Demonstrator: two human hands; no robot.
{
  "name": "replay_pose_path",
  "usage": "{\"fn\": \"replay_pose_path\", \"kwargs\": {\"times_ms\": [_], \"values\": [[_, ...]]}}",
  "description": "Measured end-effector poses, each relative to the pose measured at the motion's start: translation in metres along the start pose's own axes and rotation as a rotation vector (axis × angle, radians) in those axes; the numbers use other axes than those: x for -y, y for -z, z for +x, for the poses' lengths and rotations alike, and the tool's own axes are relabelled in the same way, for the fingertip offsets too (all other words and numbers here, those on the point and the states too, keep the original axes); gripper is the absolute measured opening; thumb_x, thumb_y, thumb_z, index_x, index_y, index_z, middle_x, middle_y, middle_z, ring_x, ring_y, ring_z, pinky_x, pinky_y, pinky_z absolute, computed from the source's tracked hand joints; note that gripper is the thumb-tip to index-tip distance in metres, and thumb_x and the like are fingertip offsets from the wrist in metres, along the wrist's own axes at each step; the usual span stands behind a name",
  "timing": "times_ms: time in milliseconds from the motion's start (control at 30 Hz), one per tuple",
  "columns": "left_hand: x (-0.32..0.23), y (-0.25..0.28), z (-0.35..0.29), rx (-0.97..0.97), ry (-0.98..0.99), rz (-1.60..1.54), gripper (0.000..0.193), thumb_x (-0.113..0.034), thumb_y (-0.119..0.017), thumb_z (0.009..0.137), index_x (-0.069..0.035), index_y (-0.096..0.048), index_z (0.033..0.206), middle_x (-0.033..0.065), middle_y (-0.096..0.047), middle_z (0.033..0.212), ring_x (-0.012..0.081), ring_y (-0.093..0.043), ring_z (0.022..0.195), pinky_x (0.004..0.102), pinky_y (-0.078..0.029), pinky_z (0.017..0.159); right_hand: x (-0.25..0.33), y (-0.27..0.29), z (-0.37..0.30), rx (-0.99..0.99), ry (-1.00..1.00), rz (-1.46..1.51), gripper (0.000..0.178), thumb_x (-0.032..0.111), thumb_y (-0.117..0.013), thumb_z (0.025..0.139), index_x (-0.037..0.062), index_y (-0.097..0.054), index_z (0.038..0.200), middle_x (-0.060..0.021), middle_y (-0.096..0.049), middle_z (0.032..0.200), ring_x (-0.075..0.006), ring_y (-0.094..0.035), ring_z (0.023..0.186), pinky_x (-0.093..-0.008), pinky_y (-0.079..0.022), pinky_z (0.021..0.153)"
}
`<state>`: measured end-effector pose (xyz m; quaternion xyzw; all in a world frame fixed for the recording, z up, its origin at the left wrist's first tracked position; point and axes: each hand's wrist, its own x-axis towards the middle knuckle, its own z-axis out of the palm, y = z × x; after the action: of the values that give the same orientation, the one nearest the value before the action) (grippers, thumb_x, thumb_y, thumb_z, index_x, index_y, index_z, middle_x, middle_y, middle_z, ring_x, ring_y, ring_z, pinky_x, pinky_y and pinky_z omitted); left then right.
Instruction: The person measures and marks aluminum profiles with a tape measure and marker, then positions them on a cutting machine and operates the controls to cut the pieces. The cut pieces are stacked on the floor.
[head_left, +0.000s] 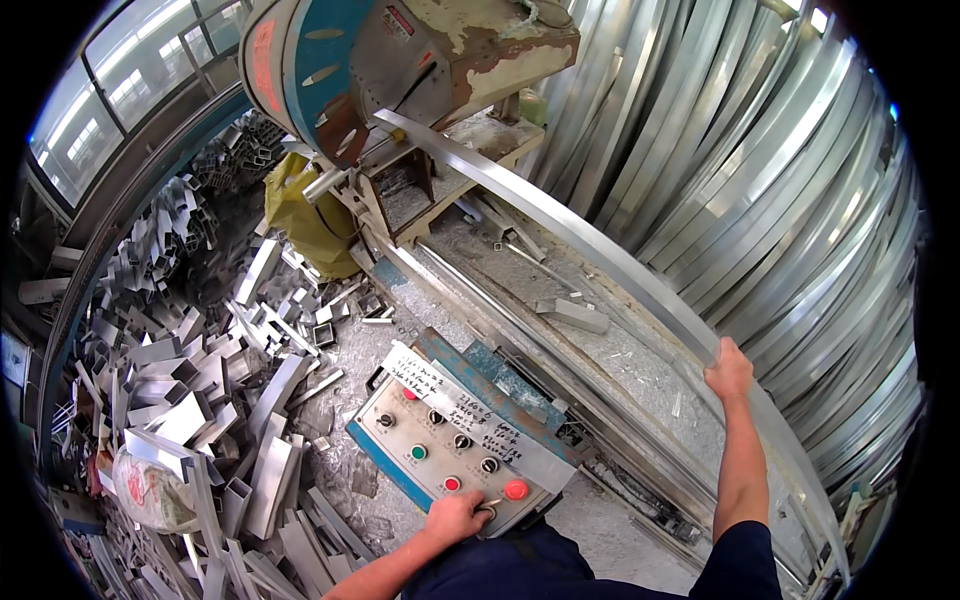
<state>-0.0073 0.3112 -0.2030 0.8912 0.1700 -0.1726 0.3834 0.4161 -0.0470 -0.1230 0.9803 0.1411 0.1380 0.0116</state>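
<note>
- My left hand (pixel 458 517) curled at the near edge of the control panel (pixel 385 447), left of a red mushroom button (pixel 515 489); whether it pinched a knob, I could not tell.
- Metal offcuts (pixel 270 485) lay heaped to that hand's left.
- Ahead and to its right, my right hand (pixel 730 372) was folded around the edge of a long silver bar (pixel 645 285).
- The bar looked stiff, slick and fairly light, its edges possibly sharp; mid-length seemed the steadiest hold.
- Far forward-left of my right hand, the bar's end met the saw (pixel 385 70).
</note>
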Motion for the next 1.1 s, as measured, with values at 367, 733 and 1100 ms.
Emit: {"fn": "replay_pose_path", "kwargs": {"times_ms": [367,733,1100], "values": [[0.001,-0.001,0.001,-0.006,-0.024,-0.003,0.027,-0.037,-0.068,0.081,-0.012,-0.066,0.091,0.0155,-0.068,0.078,0.0353,-0.067,0.077,0.0465,-0.053,0.067,0.000,-0.001,0.000,-0.058,0.037,-0.012,0.032,0.008,-0.066,0.064,0.0089,-0.049,0.091,-0.0140,-0.065,0.086,-0.0373,-0.064,0.084,-0.0486,-0.051,0.070],[0.002,0.005,0.002,0.011,0.013,0.023,0.031,-0.041,-0.069,0.081,-0.012,-0.066,0.091,0.0149,-0.067,0.077,0.0354,-0.067,0.076,0.0462,-0.053,0.065,-0.013,0.014,-0.010,-0.084,0.152,0.110,0.040,0.015,-0.071,0.064,0.0071,-0.052,0.097,-0.0174,-0.062,0.091,-0.0412,-0.060,0.089,-0.0492,-0.050,0.075],[0.008,-0.003,0.000,-0.031,0.044,-0.091,0.031,-0.041,-0.076,0.075,-0.016,-0.071,0.093,0.0104,-0.068,0.076,0.0318,-0.068,0.074,0.0419,-0.054,0.063,-0.026,0.001,-0.011,-0.020,0.040,0.018,0.049,0.019,-0.076,0.060,0.0064,-0.058,0.103,-0.0168,-0.063,0.097,-0.0393,-0.061,0.092,-0.0470,-0.051,0.078]]}}
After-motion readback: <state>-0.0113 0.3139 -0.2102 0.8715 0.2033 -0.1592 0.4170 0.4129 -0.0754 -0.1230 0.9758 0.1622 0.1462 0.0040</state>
